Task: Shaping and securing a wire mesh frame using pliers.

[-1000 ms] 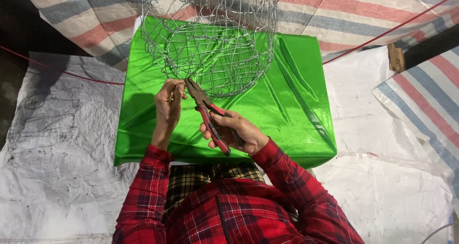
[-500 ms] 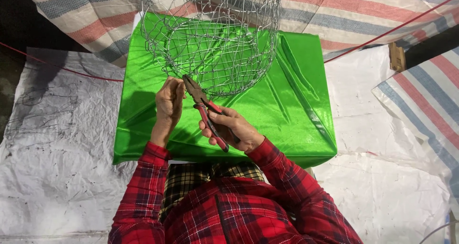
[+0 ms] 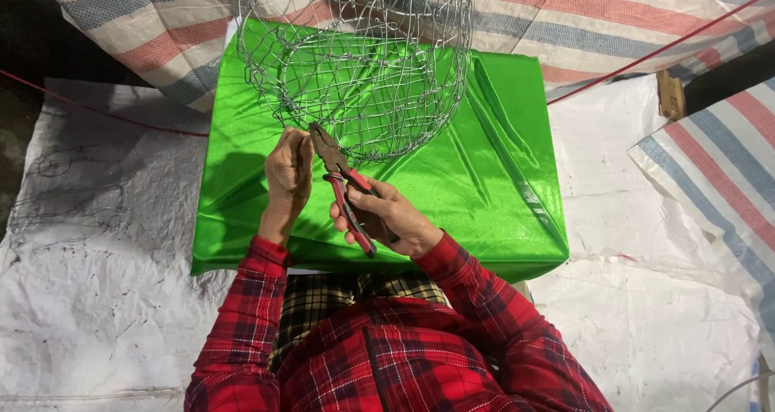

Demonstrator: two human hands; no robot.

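Wire cage [image 3: 363,65] sits on green cloth [image 3: 492,162] over table, straight ahead of person, far side from body. Near rim of cage touches both hands.

Left hand [image 3: 288,166] pinches rim wire, fingers clenched on it. Right hand [image 3: 386,214] grasps pliers [image 3: 343,186] by red handles. Pliers long way runs slanting, handles near body, nose up-left at rim, just beside left fingers. Nose looks closed on wire; too small to be sure.

Both hands equally near cage. White sheet [image 3: 97,242] around table. Striped tarp [image 3: 613,25] behind.
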